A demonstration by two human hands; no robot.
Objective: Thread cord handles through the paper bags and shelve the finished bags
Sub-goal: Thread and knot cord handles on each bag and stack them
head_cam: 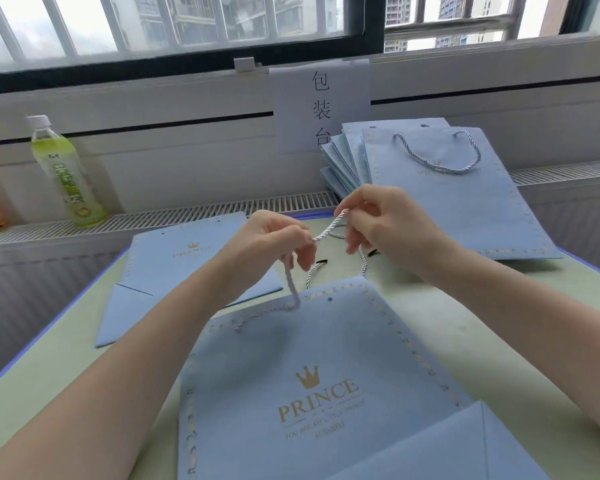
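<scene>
Head view: left hand (278, 242) and right hand (381, 223) pinch a white twisted cord (329, 228) above the flat pale-blue paper bag (319, 358) at the bench's near edge; judged mid-threading, free end next needs the open hole (329, 300).

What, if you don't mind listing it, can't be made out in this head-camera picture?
- Cord ends: hidden inside the left hand and right hand.
- Near bag: bottom cut off by the frame edge.
- Stacked bags: count unclear, covered by the top bag.
- Bottle label: too blurred to read.
</scene>
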